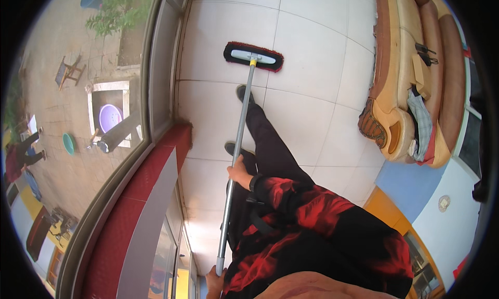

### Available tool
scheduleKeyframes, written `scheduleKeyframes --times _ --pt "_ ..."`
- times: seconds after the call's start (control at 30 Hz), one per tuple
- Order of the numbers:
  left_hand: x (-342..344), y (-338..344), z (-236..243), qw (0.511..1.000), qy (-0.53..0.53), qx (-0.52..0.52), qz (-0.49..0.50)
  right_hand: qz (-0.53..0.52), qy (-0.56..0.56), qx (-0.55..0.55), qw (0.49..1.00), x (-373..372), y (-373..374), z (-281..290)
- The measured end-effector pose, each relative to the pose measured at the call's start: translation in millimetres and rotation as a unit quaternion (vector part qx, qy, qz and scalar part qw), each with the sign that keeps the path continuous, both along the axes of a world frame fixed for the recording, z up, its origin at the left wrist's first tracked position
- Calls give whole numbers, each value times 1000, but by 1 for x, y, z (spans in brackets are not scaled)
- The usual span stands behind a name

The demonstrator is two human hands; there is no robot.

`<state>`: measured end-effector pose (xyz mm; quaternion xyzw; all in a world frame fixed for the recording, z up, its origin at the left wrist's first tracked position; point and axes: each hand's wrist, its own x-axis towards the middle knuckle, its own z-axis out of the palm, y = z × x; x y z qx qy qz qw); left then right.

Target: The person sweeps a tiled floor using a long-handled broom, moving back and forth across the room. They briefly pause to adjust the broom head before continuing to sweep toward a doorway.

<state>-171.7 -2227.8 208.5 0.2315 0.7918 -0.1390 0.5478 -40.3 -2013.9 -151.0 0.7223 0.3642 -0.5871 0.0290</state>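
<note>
A flat mop with a red-fringed black pad point(244, 56) lies on the tiled floor in front of my feet, its long metal pole point(244, 112) running back toward my body. My right hand point(238, 170), with a dark band at the wrist, is wrapped round the middle of the pole. Near the lower edge of the picture, my left hand point(213, 281) grips the pole's grey end, partly out of view. My dark-shoed feet stand either side of the pole.
On the left runs a glass window point(156, 65) with a red sill point(134, 205); beyond it are a courtyard, basins, a stool and a person point(16, 156). A tan and brown sofa point(387, 75) with cloth and a box stands right, near a blue and white wall point(442, 203).
</note>
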Motion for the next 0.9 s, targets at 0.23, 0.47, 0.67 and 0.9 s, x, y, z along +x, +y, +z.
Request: scheduleKeyframes --times 0.23,0.47,0.67,0.9 --pt "-9 166 -86 997 -6 67 -38 -160 62 40 984 16 212 -40" --pt "12 457 -227 959 -106 262 -2 -125 56 129 982 27 459 -52" --pt "23 541 -239 959 -121 252 44 -15 33 153 988 18 539 -38" --pt "-28 346 -188 978 -83 188 41 200 -47 78 975 -30 404 -79"
